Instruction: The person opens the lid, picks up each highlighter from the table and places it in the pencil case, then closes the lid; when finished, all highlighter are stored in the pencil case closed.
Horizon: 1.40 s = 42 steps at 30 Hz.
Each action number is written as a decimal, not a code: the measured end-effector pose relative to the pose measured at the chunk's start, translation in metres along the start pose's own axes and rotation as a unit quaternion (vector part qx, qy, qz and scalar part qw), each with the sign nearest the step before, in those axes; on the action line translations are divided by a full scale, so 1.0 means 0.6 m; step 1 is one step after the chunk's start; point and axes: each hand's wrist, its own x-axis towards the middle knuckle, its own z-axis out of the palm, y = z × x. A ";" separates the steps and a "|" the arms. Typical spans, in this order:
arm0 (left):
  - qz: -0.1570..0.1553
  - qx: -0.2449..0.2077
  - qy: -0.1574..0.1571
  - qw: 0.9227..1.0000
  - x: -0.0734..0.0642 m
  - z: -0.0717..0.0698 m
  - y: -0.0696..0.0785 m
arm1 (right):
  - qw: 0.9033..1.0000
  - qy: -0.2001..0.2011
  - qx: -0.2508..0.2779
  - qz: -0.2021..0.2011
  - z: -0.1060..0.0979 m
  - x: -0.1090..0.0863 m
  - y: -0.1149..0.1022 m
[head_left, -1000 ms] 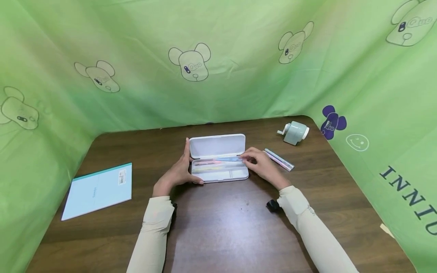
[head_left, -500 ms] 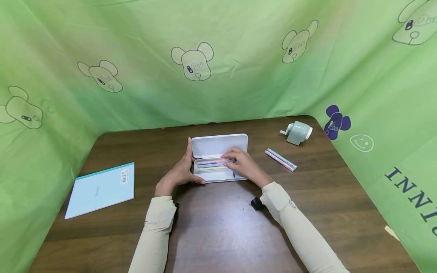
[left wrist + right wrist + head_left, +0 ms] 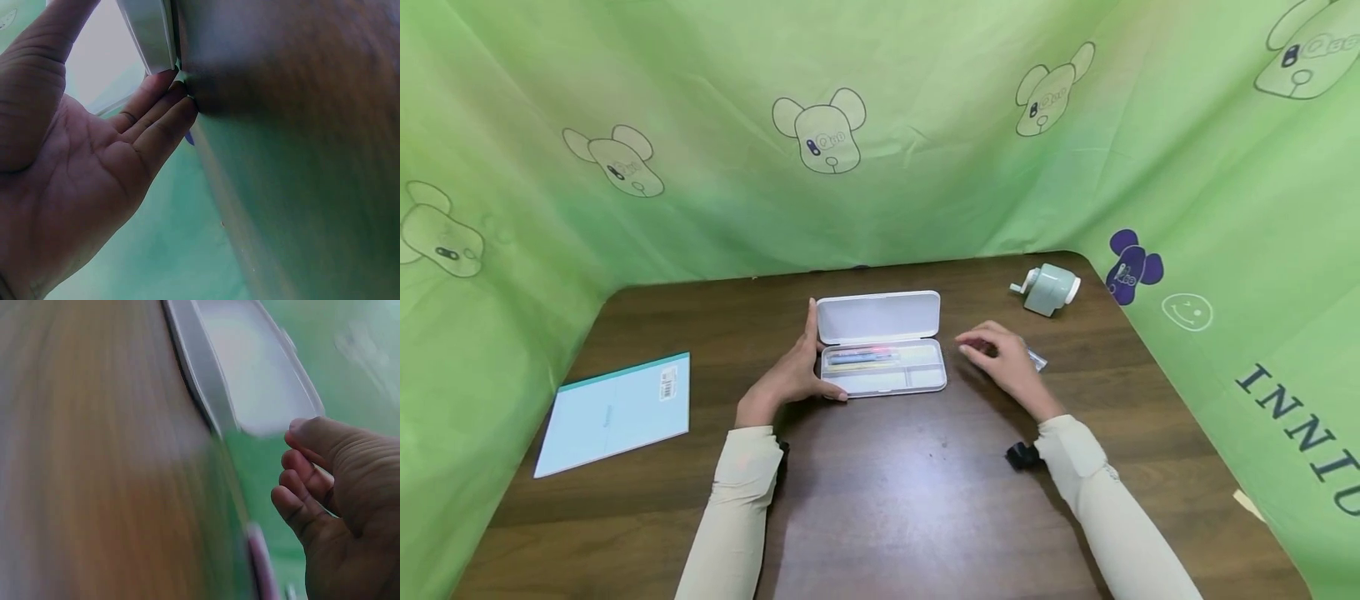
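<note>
The white pencil case [image 3: 872,384] lies with its lid raised; several colored pens [image 3: 861,357] fill the left part of its rear compartment. At its left end, my left hand [image 3: 790,375] grips the case, thumb on the front edge and fingers by the back. The left wrist view shows those fingertips at the case [image 3: 147,31]. To the right of the case, my right hand [image 3: 1003,360] is over the table with loosely bent fingers, holding nothing. Beneath it the loose pens [image 3: 1036,359] are mostly hidden; a pink one [image 3: 261,562] shows in the right wrist view.
A pale green pencil sharpener [image 3: 1048,289] with a crank stands at the back right. On the left lies a light blue notebook [image 3: 617,417]. A green printed cloth [image 3: 715,217] hangs around the back and sides of the brown table [image 3: 880,517].
My right hand carried a blue pen leftward into the case, let go of it there, then moved right, over the loose pens. My left hand stayed at the case's left end.
</note>
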 end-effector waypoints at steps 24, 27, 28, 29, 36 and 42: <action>0.000 -0.003 0.002 1.000 0.025 0.011 -0.047 | 0.986 -0.052 -0.065 0.143 -0.153 -0.077 0.084; -0.007 -0.001 -0.005 1.000 0.005 -0.001 -0.005 | 0.986 -0.054 -0.077 0.139 -0.149 -0.075 0.083; -0.011 -0.001 -0.006 1.000 -0.001 -0.004 0.006 | 0.986 -0.053 -0.081 0.137 -0.148 -0.074 0.083; -0.016 -0.001 -0.010 1.000 -0.005 -0.008 0.018 | 0.986 -0.053 -0.085 0.135 -0.147 -0.073 0.083; -0.011 0.001 -0.008 1.000 -0.006 -0.006 0.014 | 0.987 -0.019 -0.093 0.133 -0.141 -0.074 0.083; 0.001 0.002 0.005 1.000 0.025 0.013 -0.056 | 0.990 0.057 -0.047 0.121 -0.137 -0.083 0.085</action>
